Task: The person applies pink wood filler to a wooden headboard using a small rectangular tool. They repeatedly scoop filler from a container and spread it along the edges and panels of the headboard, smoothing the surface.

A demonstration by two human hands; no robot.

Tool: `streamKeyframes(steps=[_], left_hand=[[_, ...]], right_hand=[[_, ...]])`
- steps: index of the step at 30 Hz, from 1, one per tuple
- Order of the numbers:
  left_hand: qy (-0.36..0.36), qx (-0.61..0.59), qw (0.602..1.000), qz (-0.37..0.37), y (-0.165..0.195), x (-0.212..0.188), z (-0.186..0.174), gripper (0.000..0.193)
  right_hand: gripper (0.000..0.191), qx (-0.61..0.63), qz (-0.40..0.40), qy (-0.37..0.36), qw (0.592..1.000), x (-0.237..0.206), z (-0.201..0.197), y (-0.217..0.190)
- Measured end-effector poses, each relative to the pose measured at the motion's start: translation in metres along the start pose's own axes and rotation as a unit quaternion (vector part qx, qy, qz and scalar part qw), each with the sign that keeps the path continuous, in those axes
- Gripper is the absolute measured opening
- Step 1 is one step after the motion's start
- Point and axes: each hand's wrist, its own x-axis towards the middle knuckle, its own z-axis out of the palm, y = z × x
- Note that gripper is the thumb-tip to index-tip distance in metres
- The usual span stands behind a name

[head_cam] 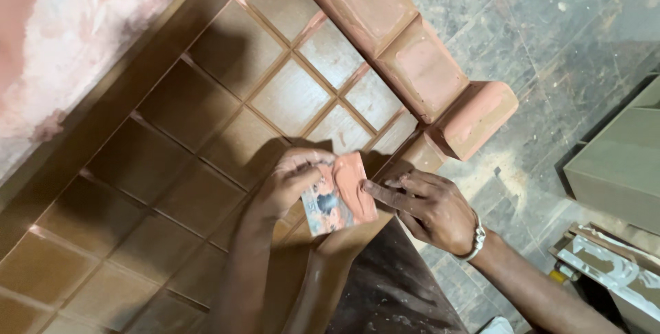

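A wooden panel (206, 100) carved into a grid of square recesses fills the left and centre. At its lower edge my left hand (289, 183) has its grip clamped on a small flat card (337, 200) smeared with reddish putty. My right hand (430, 207), wearing a bracelet (476, 241), presses a fingertip on the card's right edge, above the grey stone floor (550, 45).

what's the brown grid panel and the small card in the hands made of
Brown grid panel: probably wood or fibreboard, matt, dusty with reddish putty along the grooves. Small picture-printed card held by the left hand: looks like thin card or plastic, smeared with reddish-brown filler paste.
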Motion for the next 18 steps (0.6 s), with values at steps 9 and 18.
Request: streamKeyframes(steps=[9,18], left_hand=[[0.098,-0.137,0.985,0.026,0.002,0.008,0.001,0.023],[0.159,-0.178,0.971,0.007,0.005,-0.012,0.001,0.029]], right_hand=[[0.062,-0.026,0.247,0.044,0.968,0.005,0.011,0.032],[0.065,-0.243,0.385,-0.195,0.869,0.045,0.042,0.022]])
